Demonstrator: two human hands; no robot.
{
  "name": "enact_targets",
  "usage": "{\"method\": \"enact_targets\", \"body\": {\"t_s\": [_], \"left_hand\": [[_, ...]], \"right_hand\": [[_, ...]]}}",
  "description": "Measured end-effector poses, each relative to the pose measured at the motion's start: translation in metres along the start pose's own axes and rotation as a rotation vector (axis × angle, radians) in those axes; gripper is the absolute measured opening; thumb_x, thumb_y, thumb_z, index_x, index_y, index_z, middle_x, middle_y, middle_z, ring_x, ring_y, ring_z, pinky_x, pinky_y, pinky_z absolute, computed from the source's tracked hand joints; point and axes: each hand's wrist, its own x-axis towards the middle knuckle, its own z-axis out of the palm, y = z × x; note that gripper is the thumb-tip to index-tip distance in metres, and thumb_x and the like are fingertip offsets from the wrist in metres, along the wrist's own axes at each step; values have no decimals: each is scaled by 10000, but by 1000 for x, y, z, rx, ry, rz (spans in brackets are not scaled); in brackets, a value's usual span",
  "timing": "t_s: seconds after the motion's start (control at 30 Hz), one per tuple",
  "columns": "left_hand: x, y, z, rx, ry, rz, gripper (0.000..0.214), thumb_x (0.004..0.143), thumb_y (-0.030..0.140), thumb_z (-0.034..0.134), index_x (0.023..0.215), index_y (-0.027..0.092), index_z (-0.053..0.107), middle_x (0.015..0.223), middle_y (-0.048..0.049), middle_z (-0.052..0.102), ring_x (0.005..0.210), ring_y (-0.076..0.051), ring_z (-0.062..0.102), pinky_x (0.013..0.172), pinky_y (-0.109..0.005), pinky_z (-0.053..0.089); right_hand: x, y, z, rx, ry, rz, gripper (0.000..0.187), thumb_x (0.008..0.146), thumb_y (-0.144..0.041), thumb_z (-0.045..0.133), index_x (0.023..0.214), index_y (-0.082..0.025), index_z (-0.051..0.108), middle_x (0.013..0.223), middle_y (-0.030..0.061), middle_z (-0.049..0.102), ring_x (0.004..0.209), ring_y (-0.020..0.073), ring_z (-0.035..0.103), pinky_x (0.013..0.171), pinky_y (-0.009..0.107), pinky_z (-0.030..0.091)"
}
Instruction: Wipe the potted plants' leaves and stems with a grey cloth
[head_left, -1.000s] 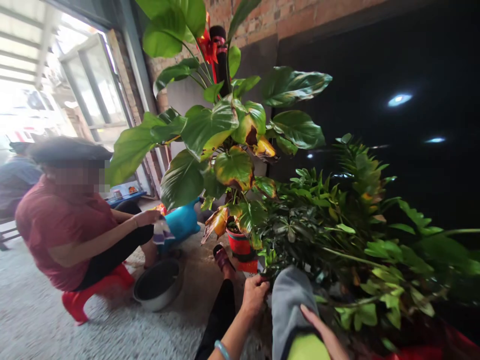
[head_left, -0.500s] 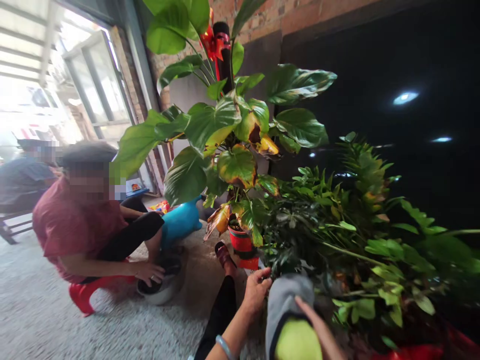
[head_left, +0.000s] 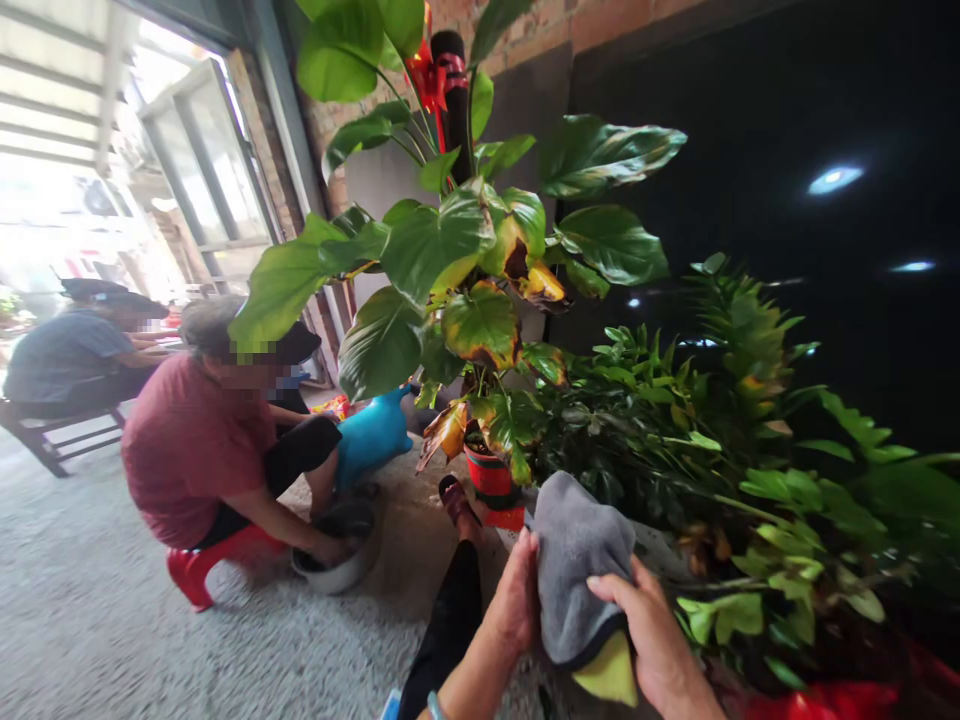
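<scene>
Open concrete floor (head_left: 187, 660) to the left, broken by the wearer's own outstretched leg (head_left: 442, 625); dense foliage (head_left: 750, 500) crowds the right side, little room there. Red pot (head_left: 487, 478) just beyond the foot. Grey cloth (head_left: 581, 565), yellow-green underside folded out at its lower edge, held up between the hands. Right hand (head_left: 656, 630) grips its right side, thumb across the grey face. Left hand (head_left: 516, 590) against the left edge, fingers partly hidden; cannot tell if it pinches. Count: one cloth, two own hands, one basin (head_left: 311, 575), one red stool (head_left: 196, 570) under a co-worker (head_left: 195, 440) whose hand dips into the basin.
</scene>
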Motion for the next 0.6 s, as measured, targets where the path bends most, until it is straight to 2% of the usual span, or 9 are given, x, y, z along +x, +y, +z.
{"method": "enact_targets", "body": {"t_s": [0.1,0.23,0.33,0.43,0.6], "left_hand": [[-4,-10,-2,19,-22,73,716,454,552,826,1042,173,677,988,-115,714,1040,-329,621,953,-411,462],[-8,-16,-1,67,-144,114,719,518,479,822,1130,148,641,958,-124,708,1015,-347,633,944,-453,465],[-15,-9,4,120,-259,116,693,582,407,803,1196,154,603,1018,-102,700,1068,-342,612,991,-477,427],[-22,1,9,134,-315,88,630,626,373,782,1191,154,608,1034,-99,704,1071,-338,616,1007,-479,411],[-26,12,12,157,-341,93,491,690,359,739,1140,182,656,1053,-84,715,1050,-310,634,1042,-452,387]], "right_hand": [[-3,-13,8,-35,4,-14,346,456,-366,730,751,-188,697,691,17,723,763,290,653,705,359,486],[-1,-21,17,-120,53,-99,427,483,-538,669,745,-201,679,801,70,736,958,328,635,836,378,484],[8,-10,19,-257,113,-163,477,519,-603,573,768,-204,653,869,129,732,989,354,630,863,414,481],[16,5,17,-428,153,-255,487,578,-621,496,807,-212,628,977,173,715,1042,373,612,933,452,442],[15,11,13,-575,96,-327,610,573,-672,422,875,-190,642,1095,222,675,1149,397,550,1026,489,367]]}}
